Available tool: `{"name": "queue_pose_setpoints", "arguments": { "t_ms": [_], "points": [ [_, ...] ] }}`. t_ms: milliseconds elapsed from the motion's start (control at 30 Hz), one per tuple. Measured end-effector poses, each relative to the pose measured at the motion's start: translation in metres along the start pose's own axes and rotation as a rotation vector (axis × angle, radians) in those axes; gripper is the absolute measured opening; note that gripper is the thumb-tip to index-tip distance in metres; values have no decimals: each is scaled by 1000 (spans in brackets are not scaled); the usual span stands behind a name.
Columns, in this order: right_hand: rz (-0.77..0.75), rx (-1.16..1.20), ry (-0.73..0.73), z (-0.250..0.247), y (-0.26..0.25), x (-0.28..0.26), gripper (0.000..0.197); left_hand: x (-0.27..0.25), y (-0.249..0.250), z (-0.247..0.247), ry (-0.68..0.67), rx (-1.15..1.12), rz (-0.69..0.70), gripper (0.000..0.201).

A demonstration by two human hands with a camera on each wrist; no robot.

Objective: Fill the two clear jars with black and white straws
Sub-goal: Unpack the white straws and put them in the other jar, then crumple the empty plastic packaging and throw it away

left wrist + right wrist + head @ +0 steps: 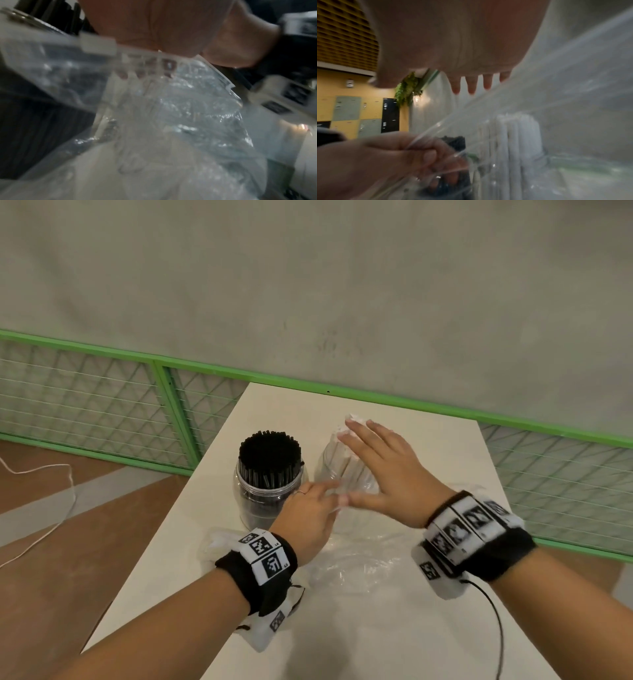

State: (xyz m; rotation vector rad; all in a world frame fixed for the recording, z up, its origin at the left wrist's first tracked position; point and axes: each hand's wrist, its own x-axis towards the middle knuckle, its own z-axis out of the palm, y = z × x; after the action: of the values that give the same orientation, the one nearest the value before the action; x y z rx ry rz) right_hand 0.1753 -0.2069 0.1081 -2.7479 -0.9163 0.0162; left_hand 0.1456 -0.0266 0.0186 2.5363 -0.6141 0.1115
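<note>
The left clear jar (pixel 260 505) stands packed with black straws (pixel 269 455). Just right of it is the second clear jar (pixel 325 470), holding a bundle of white straws (pixel 346 460) that lean to the right inside a clear plastic bag (pixel 359 559). My right hand (pixel 376 463) is spread flat over the bundle, fingers straight, touching its top and right side. My left hand (pixel 325 494) pinches the bag's edge at this jar's near side. In the right wrist view the left hand (pixel 419 152) grips the plastic film (pixel 539 88) beside the white straws (pixel 518 135).
The bag's loose end lies crumpled on the white table (pixel 428 628) in front of the jars. A second crumpled bag (pixel 219 542) lies by my left wrist. A green wire fence (pixel 102 405) runs behind the table. A white cable (pixel 51 508) lies on the floor at left.
</note>
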Motion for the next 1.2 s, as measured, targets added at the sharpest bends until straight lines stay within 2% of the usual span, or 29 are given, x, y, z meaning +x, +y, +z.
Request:
{"name": "queue_pose_setpoints", "arguments": {
  "t_ms": [33, 100, 167, 200, 267, 300, 333, 400, 433, 500, 567, 633, 700, 800, 867, 900, 1000, 1033, 1100, 1167, 1200],
  "points": [
    [-18, -75, -17, -5, -1, -16, 105, -1, 0, -1, -5, -117, -44, 33],
    [-4, -290, -148, -3, 1, -46, 123, -4, 0, -4, 0, -294, -125, 30],
    [56, -463, -236, 7, 6, -60, 126, -6, 3, -7, 13, -391, -160, 26],
    [87, -514, -216, 12, 9, -61, 118, -7, 6, -8, 2, -427, -156, 24],
    [153, -503, -170, 12, 14, -59, 76, -9, 17, -14, -56, -455, -118, 20],
    [168, -452, -117, 9, 16, -58, 52, -11, 22, -17, -98, -431, -107, 32],
    [186, -395, -65, 5, 17, -58, 36, -13, 26, -18, -146, -394, -108, 53],
    [229, -279, 38, -3, 15, -57, 27, -18, 29, -20, -195, -289, -86, 86],
    [233, -257, 70, -8, 16, -57, 25, -19, 27, -20, -175, -233, -59, 89],
    [231, -313, 86, -21, 20, -59, 22, -17, 19, -23, -95, -203, -32, 69],
    [272, -455, 74, -33, 26, -62, 21, -14, 13, -33, -43, -229, -73, 37],
    [338, -534, 69, -38, 29, -65, 24, -10, 11, -42, 4, -226, -102, 15],
    [432, -397, 95, -38, 29, -64, 26, -7, 14, -48, 57, -274, -126, 8],
    [535, 199, 225, -36, 16, -60, 21, -3, 25, -49, 177, -392, -170, 14],
    [518, 518, 359, -33, 1, -60, 20, -1, 28, -49, 180, -518, -261, 19],
    [481, 606, 388, -31, -8, -60, 20, -1, 28, -49, 148, -626, -328, 25],
    [342, 609, 307, -15, -27, -63, 20, -2, 35, -55, 61, -1032, -506, 43],
    [296, 549, 256, -8, -33, -63, 33, -3, 40, -58, 32, -1141, -514, 44],
    [171, 503, 161, 7, -45, -60, 58, -6, 54, -66, -41, -1255, -439, 38],
    [67, 605, 83, 14, -60, -55, 62, -6, 63, -71, -50, -1311, -391, 29],
    [41, 664, 52, 15, -64, -52, 63, -5, 63, -73, -9, -1319, -394, 36]
  ]
}}
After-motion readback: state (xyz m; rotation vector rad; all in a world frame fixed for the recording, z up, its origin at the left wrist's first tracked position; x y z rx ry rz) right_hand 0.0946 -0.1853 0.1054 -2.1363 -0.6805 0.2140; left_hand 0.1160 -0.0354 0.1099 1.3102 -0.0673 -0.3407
